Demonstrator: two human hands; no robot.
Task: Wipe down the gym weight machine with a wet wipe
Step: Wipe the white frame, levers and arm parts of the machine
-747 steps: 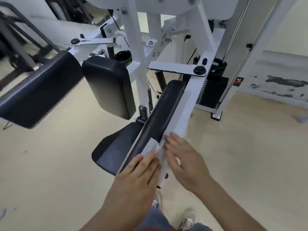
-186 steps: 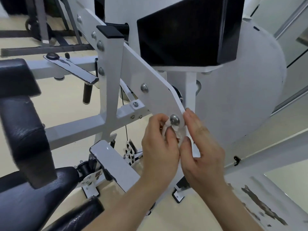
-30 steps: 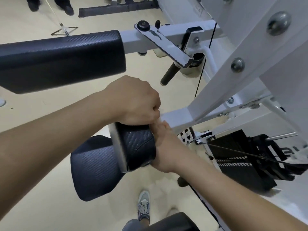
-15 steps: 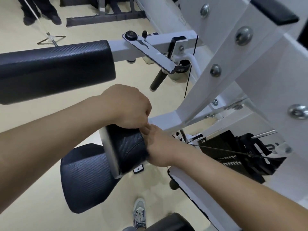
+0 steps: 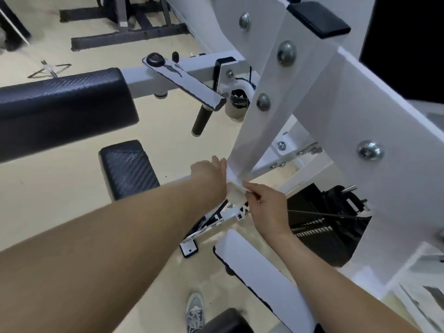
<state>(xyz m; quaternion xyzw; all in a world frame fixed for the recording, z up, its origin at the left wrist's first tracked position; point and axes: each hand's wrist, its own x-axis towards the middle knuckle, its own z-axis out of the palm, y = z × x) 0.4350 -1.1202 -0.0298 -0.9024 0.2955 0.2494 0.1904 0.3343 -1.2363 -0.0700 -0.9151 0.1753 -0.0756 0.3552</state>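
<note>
Fingers of the right hand pinch a crumpled white wet wipe at the foot of a slanting white post on the weight machine, in the head view. The left hand reaches in from the left and lies against the same post just above the wipe. Its fingers are hidden behind the back of the hand, so whether they grasp the wipe cannot be told. The wipe sits between the two hands, touching the post where it meets a white cross bar.

The wipe is bunched, pale and slightly blurred. White marks on the black weight stack, right of the hands, are too small to read.

Silver bolts run up the post, and a black end cap sits on the frame above them, farther off. A thin cable crosses in front of the stack. Left of the hands are a long black roller pad and a smaller black pad. Beyond them is a flat lever with chipped paint, and a black grip hangs below it. A chipped white bar lies near, under the right forearm. A grey shoe stands on the beige floor. Dark frames of other equipment lie far left.
</note>
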